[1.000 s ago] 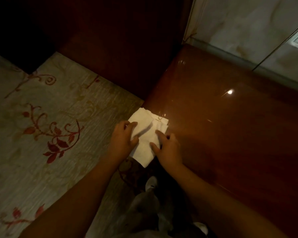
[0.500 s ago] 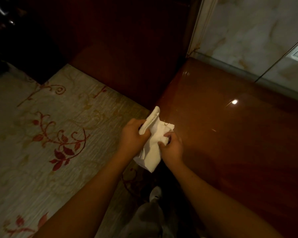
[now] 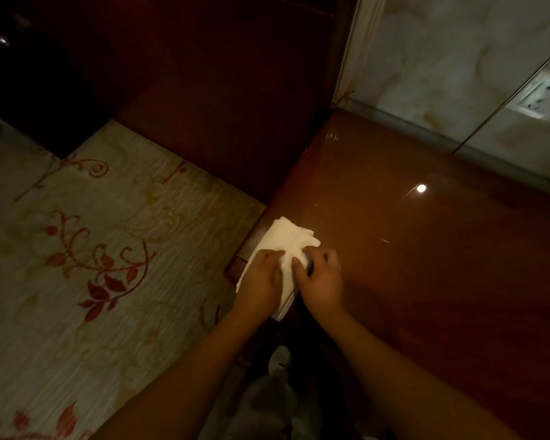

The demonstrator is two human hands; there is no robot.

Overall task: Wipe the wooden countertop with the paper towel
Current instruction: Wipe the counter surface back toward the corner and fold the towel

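Paper towel [image 3: 285, 246] lies at the tabletop's [image 3: 426, 265] 9 o'clock corner, overhanging the edge. My left hand [image 3: 261, 281] and right hand [image 3: 323, 281] press it flat, each grip holding towel, likely folding a pad for wiping.

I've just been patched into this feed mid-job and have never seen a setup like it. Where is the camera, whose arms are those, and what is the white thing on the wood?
There is no machine here: a person works with bare hands. The one camera sits on the person's head, looking forward and down, so the arms enter from the bottom edge. The left hand and right hand both press on a folded white paper towel. It lies at the near left corner of the glossy wooden countertop, partly overhanging the edge. Nothing else shows on the wood, only a lamp's reflection. Left of it is a floral-patterned floor; behind it, a pale wall with a socket.
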